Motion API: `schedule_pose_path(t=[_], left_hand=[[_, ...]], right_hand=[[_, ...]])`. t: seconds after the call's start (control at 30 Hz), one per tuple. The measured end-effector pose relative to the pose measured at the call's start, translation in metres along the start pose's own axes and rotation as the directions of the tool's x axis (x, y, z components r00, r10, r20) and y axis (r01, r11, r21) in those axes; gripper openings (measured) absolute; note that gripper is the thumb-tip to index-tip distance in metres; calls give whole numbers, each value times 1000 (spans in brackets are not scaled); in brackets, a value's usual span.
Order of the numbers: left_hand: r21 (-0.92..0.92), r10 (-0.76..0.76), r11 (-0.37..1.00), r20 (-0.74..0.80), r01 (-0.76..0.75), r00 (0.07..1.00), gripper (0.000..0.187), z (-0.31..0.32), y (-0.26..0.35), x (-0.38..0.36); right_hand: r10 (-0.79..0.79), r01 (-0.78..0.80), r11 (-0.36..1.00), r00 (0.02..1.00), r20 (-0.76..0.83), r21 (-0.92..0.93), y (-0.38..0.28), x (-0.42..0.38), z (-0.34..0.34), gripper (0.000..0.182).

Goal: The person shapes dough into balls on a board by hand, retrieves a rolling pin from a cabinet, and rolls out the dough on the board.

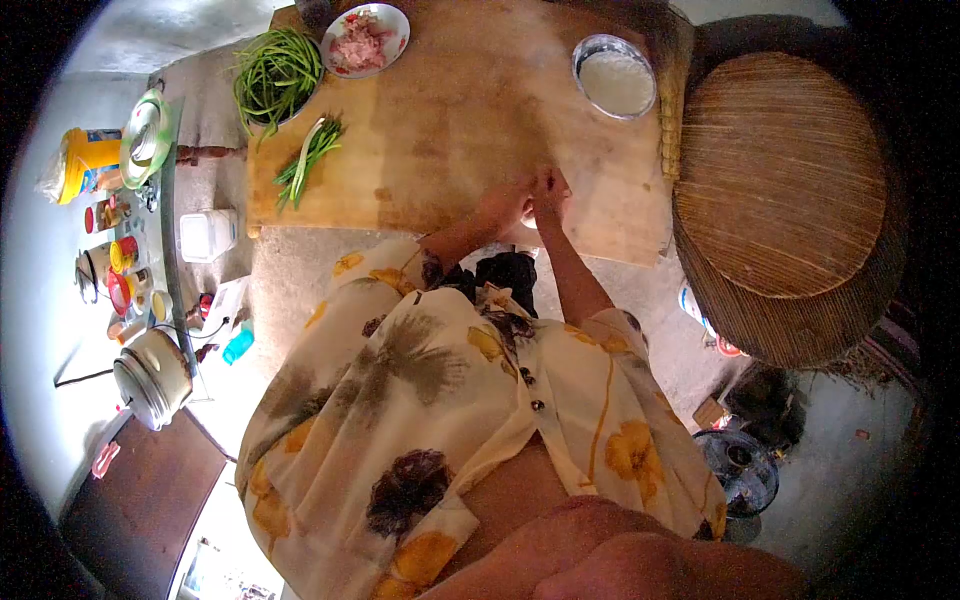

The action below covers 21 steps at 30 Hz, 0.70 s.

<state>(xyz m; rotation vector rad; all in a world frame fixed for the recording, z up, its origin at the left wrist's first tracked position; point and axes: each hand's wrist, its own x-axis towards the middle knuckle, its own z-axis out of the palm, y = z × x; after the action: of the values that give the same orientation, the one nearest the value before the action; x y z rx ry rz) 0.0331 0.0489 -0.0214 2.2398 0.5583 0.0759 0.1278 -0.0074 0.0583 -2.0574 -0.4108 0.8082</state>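
My left hand (pixel 508 205) and my right hand (pixel 550 190) are together above the front edge of the wooden board (pixel 450 130). Both look closed, with fingers curled in and overlapping. Between them a small pale spot shows, mostly hidden by the fingers, and I cannot make out what it is. A metal bowl (pixel 579 68) holding a white substance (pixel 616 84) sits beyond my right hand. Far left on the board lies a small bunch of green onions (pixel 310 160).
A bowl of long green vegetables (pixel 277 80) and a plate (pixel 399 25) of pink minced meat (pixel 358 45) stand at the board's back left. To the right is a large round woven lid (pixel 785 175). A white container (pixel 208 236), jars and a pot (pixel 152 378) are left.
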Motion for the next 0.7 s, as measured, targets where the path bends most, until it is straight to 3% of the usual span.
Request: schedule_pose_path(t=[0.1, 0.13, 0.2, 0.23, 0.27, 0.3, 0.33, 0.37, 0.4, 0.43, 0.47, 0.5, 0.53, 0.57, 0.6, 0.67, 0.7], left_hand=[[129, 147, 981, -16, -144, 989, 48, -32, 40, -26], [148, 198, 971, -70, -186, 978, 47, -29, 46, -38], [18, 183, 983, -198, -183, 963, 44, -30, 55, -65], [-110, 155, 974, -324, -199, 933, 42, -31, 55, -71], [-107, 151, 975, -324, -195, 934, 42, -31, 51, -72], [-231, -99, 971, -130, 67, 987, 40, -30, 46, -73], [-297, -328, 892, 91, 340, 940, 40, -28, 41, -74], [-295, -332, 891, 95, 346, 938, 40, -23, 36, -74], [-606, -423, 636, 245, 478, 873, 39, -15, 34, -70], [-794, -435, 266, 408, 547, 803, 39, -10, 30, -59], [-796, -429, 269, 405, 542, 808, 39, -4, 24, -44], [-699, -460, 361, 442, 617, 770, 39, 3, 21, -33], [-647, -476, 403, 456, 647, 752, 39, 15, 13, -28], [-591, -491, 441, 470, 675, 733, 38, 29, 4, -23], [-669, -457, 578, 208, 466, 865, 37, 48, -8, -21], [-673, -368, 703, -68, 230, 927, 35, 38, 2, -24], [-421, -179, 904, -231, 68, 956, 34, 2, 33, -39]], right_hand=[[-98, 106, 992, 989, -110, 66, 3, -14, -10, 24], [-425, 381, 899, 879, -216, -216, 43, -10, -4, 23], [-714, 560, 667, 668, -209, -491, 53, -10, -2, 22], [-677, 545, 690, 719, -158, -477, 53, -10, -4, 21], [-637, 528, 712, 764, -107, -463, 53, -9, -4, 20], [-636, 530, 713, 764, -105, -459, 56, 0, -1, 20], [-591, 459, 682, 805, -59, -570, 56, 13, 4, 23], [-533, 380, 633, 846, -24, -674, 55, 16, 7, 27], [-528, 374, 635, 849, -26, -676, 56, 13, 8, 27], [-610, 420, 659, 783, -117, -624, 46, 13, 9, 23], [-677, 471, 671, 705, -213, -573, 36, 14, 9, 20], [-676, 468, 669, 706, -211, -577, 32, 13, 4, 20], [-433, 337, 842, 888, -156, -422, 27, 16, -1, 23], [-160, 141, 951, 986, -50, -275, 24, 18, -7, 28], [-160, 139, 951, 986, -54, -278, 27, 22, -8, 28], [67, -55, 991, 994, -90, 125, 41, 31, -10, 28], [70, -58, 990, 993, -91, 125, 43, 21, -10, 28]])
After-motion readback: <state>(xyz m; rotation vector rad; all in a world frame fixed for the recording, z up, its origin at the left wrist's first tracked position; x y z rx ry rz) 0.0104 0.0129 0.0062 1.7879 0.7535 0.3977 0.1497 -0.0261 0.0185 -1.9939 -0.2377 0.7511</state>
